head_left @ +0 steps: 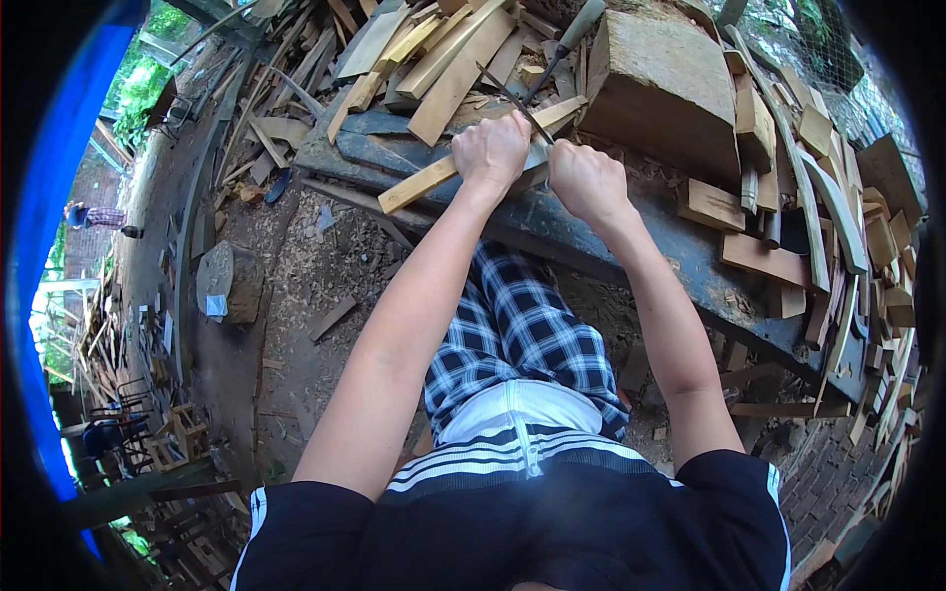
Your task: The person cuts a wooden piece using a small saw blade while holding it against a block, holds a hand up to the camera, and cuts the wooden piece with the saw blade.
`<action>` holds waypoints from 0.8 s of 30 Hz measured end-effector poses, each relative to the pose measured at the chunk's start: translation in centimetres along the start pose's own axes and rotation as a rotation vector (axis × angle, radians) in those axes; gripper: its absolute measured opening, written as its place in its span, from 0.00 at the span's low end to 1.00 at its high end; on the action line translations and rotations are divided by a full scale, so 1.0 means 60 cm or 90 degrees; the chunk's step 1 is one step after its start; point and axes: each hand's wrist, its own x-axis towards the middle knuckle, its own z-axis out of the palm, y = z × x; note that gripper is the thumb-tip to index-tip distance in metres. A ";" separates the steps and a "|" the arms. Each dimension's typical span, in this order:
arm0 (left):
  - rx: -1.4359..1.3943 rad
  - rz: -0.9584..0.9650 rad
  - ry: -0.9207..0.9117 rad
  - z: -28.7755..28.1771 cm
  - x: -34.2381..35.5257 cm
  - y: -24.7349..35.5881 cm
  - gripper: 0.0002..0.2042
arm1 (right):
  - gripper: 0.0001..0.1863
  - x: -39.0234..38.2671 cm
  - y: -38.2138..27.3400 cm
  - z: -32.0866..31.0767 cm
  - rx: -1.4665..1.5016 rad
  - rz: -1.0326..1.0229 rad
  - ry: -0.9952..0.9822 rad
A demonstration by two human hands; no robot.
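My left hand (pixel 490 153) is closed in a fist over a pale wooden strip (pixel 419 187), which slants across the near edge of the dark workbench (pixel 680 281). Just to its right, my right hand (pixel 588 182) is also closed. From its thumb side a thin, dark, pointed blade (pixel 514 100) runs up and to the left, crossing over the strip; its handle is hidden in my fingers. A bit of pale, shiny surface (pixel 537 156) shows between the two fists, too small to make out. Beyond them lies a tool with a grey-green handle (pixel 581 25) and a dark shaft.
A big squared wood block (pixel 658 84) stands on the bench behind my right hand. Loose boards (pixel 463 74) are heaped at the far left, and offcuts (pixel 764 258) crowd the right. A stump (pixel 230 283) stands on the chip-strewn ground; a distant person (pixel 99 217) is at far left.
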 end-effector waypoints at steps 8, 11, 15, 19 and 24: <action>0.001 -0.021 -0.026 -0.011 -0.004 -0.007 0.25 | 0.09 -0.092 -0.011 -0.045 0.005 0.097 -0.084; -0.004 -0.012 -0.034 -0.011 -0.001 0.005 0.25 | 0.10 -0.034 -0.006 -0.023 0.008 0.069 -0.046; 0.003 -0.011 -0.040 -0.003 0.000 -0.001 0.25 | 0.12 -0.011 0.001 0.005 -0.002 0.010 0.010; 0.007 -0.021 -0.027 -0.008 -0.003 -0.013 0.25 | 0.09 -0.086 -0.013 -0.040 0.013 0.093 -0.083; -0.003 0.005 -0.007 -0.006 -0.002 -0.001 0.25 | 0.09 -0.034 -0.003 -0.010 0.012 0.051 -0.016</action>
